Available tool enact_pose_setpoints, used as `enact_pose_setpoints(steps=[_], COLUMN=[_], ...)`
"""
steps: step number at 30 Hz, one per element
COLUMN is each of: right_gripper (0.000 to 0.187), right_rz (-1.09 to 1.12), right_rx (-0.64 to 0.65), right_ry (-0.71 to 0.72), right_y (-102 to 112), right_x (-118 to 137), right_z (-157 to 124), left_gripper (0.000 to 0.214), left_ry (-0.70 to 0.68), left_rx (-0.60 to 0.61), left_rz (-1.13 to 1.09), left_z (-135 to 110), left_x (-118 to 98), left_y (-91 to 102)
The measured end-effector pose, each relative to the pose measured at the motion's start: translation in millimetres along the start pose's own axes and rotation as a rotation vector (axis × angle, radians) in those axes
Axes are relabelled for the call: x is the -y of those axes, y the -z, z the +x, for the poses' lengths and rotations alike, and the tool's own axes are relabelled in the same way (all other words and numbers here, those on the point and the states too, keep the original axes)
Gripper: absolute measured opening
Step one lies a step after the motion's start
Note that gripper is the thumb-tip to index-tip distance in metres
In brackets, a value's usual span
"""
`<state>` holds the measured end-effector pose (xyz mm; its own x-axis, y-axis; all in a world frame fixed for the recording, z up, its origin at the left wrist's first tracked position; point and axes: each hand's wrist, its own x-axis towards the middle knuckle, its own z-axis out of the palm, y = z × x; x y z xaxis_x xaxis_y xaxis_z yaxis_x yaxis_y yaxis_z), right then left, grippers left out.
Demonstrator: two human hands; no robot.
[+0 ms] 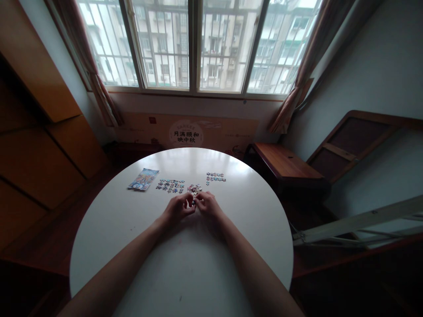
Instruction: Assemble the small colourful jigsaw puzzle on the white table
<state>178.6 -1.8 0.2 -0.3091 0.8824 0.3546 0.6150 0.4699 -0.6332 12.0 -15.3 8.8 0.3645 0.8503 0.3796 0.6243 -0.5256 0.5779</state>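
Note:
My left hand (178,207) and my right hand (206,203) meet near the middle of the table, fingertips almost touching. Both are closed in a pinch at a small jigsaw piece (194,203), which the fingers partly cover. Just beyond them lies a heap of loose jigsaw pieces (194,188), some with pale sides up. Left of the heap, several jigsaw pieces (170,185) are spread in rough rows. Farther right, another group of jigsaw pieces (216,177) lies in short rows.
A colourful printed picture sheet (144,179) lies at the left on the round white table (109,233). Behind the table, a printed cardboard panel (214,127) leans under the window. A wooden bench (284,163) stands at the right, near a pale metal frame (357,222).

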Motion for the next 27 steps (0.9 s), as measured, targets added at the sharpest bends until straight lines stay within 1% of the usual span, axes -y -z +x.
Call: enact_pose_setpoints(steps=[11,27], right_gripper=[0.008,0.008], right_rz=[0.001,-0.001], right_rx=[-0.002,-0.015], right_ry=[0.002,0.004], right_y=[-1.5,-1.0], right_x=[-3.0,-2.1], right_z=[0.4,0.3], left_gripper=[0.008,0.009], left_ry=[0.011,-0.006], left_rx=[0.013,0.021], left_rz=[-0.025,-0.021], left_z=[0.2,0.4], left_x=[-4.3,-2.2], left_y=[2.5,1.3])
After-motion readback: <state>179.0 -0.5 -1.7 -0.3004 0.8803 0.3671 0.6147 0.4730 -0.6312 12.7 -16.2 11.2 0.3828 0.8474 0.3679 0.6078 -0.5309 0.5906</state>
